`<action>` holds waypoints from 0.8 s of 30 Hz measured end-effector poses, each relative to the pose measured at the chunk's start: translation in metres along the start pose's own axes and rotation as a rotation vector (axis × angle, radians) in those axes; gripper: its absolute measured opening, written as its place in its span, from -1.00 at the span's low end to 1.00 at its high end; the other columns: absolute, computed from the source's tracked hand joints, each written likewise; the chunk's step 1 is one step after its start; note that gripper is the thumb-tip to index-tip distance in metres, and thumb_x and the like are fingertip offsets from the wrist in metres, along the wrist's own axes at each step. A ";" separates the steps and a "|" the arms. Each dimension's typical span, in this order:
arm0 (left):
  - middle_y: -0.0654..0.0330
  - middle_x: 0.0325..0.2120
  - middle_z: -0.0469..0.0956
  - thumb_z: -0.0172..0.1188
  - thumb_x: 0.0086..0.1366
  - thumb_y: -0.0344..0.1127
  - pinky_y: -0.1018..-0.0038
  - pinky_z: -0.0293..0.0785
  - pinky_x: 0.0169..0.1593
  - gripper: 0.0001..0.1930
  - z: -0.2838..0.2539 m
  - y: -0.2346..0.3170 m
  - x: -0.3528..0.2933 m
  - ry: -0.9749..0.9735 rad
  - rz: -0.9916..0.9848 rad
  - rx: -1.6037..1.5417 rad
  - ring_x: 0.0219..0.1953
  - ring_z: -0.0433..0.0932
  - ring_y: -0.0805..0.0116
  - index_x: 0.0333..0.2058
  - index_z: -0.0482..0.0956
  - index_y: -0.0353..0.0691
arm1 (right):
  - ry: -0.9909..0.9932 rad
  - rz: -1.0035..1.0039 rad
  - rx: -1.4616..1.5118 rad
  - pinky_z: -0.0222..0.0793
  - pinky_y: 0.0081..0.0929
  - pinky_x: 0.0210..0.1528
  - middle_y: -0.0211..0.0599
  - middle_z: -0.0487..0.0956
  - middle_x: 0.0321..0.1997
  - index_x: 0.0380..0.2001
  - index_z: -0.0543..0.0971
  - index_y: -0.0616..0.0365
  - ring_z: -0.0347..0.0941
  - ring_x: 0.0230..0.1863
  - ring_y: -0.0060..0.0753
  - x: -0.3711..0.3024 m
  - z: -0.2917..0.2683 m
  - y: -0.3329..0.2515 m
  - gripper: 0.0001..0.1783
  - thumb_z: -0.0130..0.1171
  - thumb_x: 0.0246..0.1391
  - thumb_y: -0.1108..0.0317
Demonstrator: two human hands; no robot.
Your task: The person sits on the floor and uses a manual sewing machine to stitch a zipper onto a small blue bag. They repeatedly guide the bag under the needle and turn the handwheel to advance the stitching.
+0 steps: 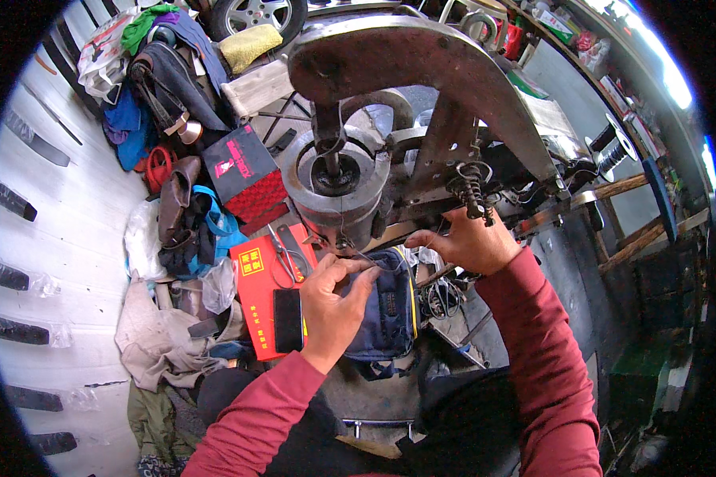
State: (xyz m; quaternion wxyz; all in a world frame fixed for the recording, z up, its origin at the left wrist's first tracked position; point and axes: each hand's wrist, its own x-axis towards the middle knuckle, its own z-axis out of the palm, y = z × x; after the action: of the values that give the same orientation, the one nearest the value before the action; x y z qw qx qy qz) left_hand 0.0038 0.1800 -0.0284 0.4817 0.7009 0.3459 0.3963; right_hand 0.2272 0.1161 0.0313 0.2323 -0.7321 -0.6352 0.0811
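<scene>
A dark metal sewing machine [406, 56], worn and hand-worked in look, stands in front of me with a heavy curved arm. Its round grey ring-shaped head [298, 179] is above my left hand [334, 306]. The thumb and forefinger of that hand pinch together on a thin dark thread [382, 266] below the head. Under the machine's arm, beside a coil spring [476, 187], is my right hand [485, 242]. Its thumb stretches out to the left, apart from the fingers, which are partly hidden by the machine. I see nothing held in it.
A navy bag [386, 318] lies below my hands. Left of it, scissors [282, 256] and a black phone-like slab [288, 318] rest on a red box [250, 306]. A black-and-red box [243, 171] and piled clothes [167, 342] crowd the left. A thread spool [612, 147] stands far right.
</scene>
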 end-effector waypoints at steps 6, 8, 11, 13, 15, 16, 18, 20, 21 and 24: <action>0.19 -0.44 0.60 0.31 0.23 -0.42 0.55 0.43 -0.21 -0.90 -0.003 0.004 -0.004 -0.022 -0.060 -0.034 -0.35 0.54 0.44 -0.37 0.68 -0.36 | 0.078 -0.023 -0.070 0.44 -0.20 -0.13 -0.23 0.68 -0.34 -0.25 0.69 0.10 0.61 -0.28 -0.09 -0.007 0.013 -0.008 -0.60 0.43 -0.02 0.03; 0.27 -0.48 0.56 0.25 0.31 -0.34 0.58 0.36 -0.27 -0.84 -0.005 0.004 -0.001 -0.027 -0.002 0.029 -0.40 0.47 0.52 -0.35 0.68 -0.32 | 0.112 -0.087 -0.090 0.40 -0.15 -0.02 -0.21 0.67 -0.19 -0.14 0.66 0.11 0.59 -0.16 -0.11 -0.015 0.013 -0.012 -0.60 0.38 0.03 0.10; 0.34 -0.52 0.47 0.21 0.38 -0.29 0.61 0.28 -0.37 -0.79 -0.011 0.004 -0.002 -0.041 -0.019 -0.047 -0.46 0.40 0.61 -0.34 0.66 -0.33 | 0.223 -0.186 -0.117 0.32 -0.09 0.19 -0.18 0.58 0.10 0.00 0.60 0.12 0.48 0.15 -0.07 -0.038 0.012 -0.019 -0.58 0.33 0.05 0.27; 0.36 -0.50 0.48 0.15 0.44 -0.22 0.62 0.26 -0.38 -0.72 -0.015 0.002 -0.005 -0.074 -0.093 -0.132 -0.45 0.39 0.65 -0.36 0.63 -0.32 | 0.284 -0.136 -0.071 0.32 -0.11 0.21 -0.18 0.60 0.07 -0.03 0.61 0.13 0.49 0.14 -0.06 -0.063 0.019 -0.018 -0.61 0.33 0.02 0.37; 0.37 -0.48 0.51 0.12 0.46 -0.21 0.61 0.26 -0.33 -0.69 -0.017 0.000 -0.010 -0.074 -0.173 -0.216 -0.43 0.37 0.66 -0.41 0.60 -0.32 | 0.319 0.112 0.179 0.48 -0.25 0.03 -0.12 0.68 -0.14 -0.13 0.66 0.18 0.60 -0.08 -0.05 -0.094 0.037 -0.012 -0.73 0.29 0.05 0.45; 0.36 -0.48 0.52 0.10 0.48 -0.21 0.63 0.24 -0.30 -0.68 -0.017 -0.003 -0.008 -0.073 -0.101 -0.203 -0.42 0.35 0.67 -0.43 0.57 -0.29 | 0.273 0.332 0.354 0.50 -0.26 -0.01 -0.09 0.68 -0.19 -0.13 0.67 0.21 0.61 -0.13 -0.03 -0.110 0.051 -0.005 -0.75 0.26 0.09 0.43; 0.38 -0.51 0.50 0.10 0.48 -0.21 0.63 0.21 -0.31 -0.67 -0.015 -0.006 -0.007 -0.072 -0.108 -0.233 -0.43 0.31 0.69 -0.46 0.54 -0.27 | 0.135 0.616 0.539 0.50 -0.36 -0.05 -0.08 0.69 -0.24 -0.12 0.65 0.27 0.61 -0.18 -0.25 -0.139 0.087 0.014 -0.76 0.21 0.17 0.42; 0.42 -0.55 0.45 0.11 0.48 -0.20 0.65 0.16 -0.35 -0.65 -0.012 -0.009 -0.008 -0.067 -0.143 -0.323 -0.46 0.25 0.72 -0.49 0.51 -0.26 | -0.025 0.728 0.488 0.48 -0.44 -0.04 -0.08 0.70 -0.21 -0.08 0.63 0.32 0.60 -0.14 -0.45 -0.167 0.127 0.036 -0.74 0.19 0.21 0.41; 0.42 -0.55 0.44 0.11 0.49 -0.20 0.66 0.14 -0.36 -0.65 -0.011 -0.010 -0.008 -0.071 -0.154 -0.344 -0.47 0.24 0.73 -0.49 0.51 -0.25 | -0.082 0.759 0.420 0.48 -0.43 -0.02 -0.06 0.70 -0.18 -0.08 0.63 0.32 0.62 -0.12 -0.41 -0.179 0.147 0.046 -0.73 0.18 0.21 0.41; 0.43 -0.56 0.41 0.12 0.48 -0.19 0.69 0.11 -0.40 -0.66 -0.011 -0.011 -0.008 -0.093 -0.174 -0.381 -0.49 0.22 0.73 -0.49 0.50 -0.22 | -0.012 0.851 0.404 0.48 -0.32 0.09 -0.02 0.69 -0.11 -0.03 0.60 0.35 0.63 0.00 -0.20 -0.202 0.205 0.069 -0.68 0.13 0.16 0.46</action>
State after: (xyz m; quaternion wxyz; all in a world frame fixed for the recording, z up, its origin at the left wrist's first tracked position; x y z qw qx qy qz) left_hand -0.0108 0.1806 -0.0382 0.6533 0.5822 0.3014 0.3788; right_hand 0.1675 -0.0366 -0.2148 0.3126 -0.8669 -0.2516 0.2956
